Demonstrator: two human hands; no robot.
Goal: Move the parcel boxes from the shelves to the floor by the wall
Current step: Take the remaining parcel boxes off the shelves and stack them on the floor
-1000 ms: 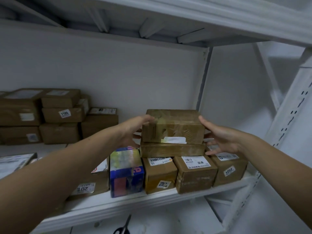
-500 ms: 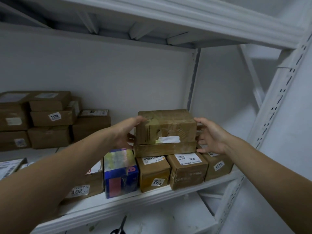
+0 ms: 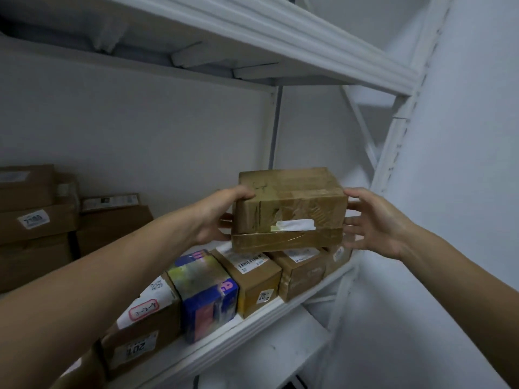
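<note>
A taped brown parcel box with a torn white label lies on a flat brown box, the pair stacked over a row of parcels on the white shelf. My left hand grips the stack's left end, thumb over the top edge and fingers at the side. My right hand presses the right end with spread, fairly straight fingers and its thumb at the top corner. Whether the stack has left the row below, I cannot tell.
Under the stack stand brown parcels and a colourful blue box, with a box marked 201 nearer me. More brown boxes are piled at the back left. An upper shelf hangs overhead; a perforated upright stands right.
Both hands have closed in on the ends of the stacked boxes, the left thumb now over the top edge. My view has come closer and tilted, so the stack looks larger.
</note>
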